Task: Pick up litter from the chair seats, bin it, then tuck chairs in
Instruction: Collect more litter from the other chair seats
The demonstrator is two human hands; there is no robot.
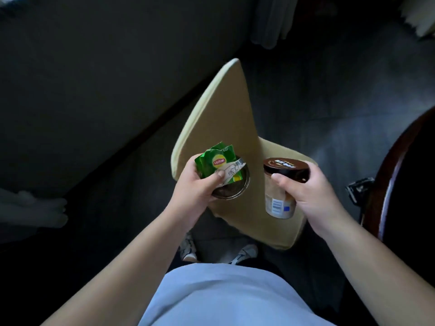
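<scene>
A tan padded chair (pixel 219 114) stands in front of me, its back rising toward the upper left and its seat (pixel 289 231) low at the right. My left hand (pixel 195 187) grips a crumpled green Lipton tea wrapper (pixel 217 162) together with a round metal tin (pixel 235 189) held under it. My right hand (pixel 306 196) holds a jar (pixel 280 201) with a dark brown lid (pixel 286 169), upright above the seat. Both hands hover over the chair.
A dark table top (pixel 82 78) fills the upper left. A dark wooden chair frame (pixel 395 175) curves along the right edge. My shoes (pixel 188 248) stand on the dark floor below the seat. Pale cloth (pixel 33 210) lies at the left.
</scene>
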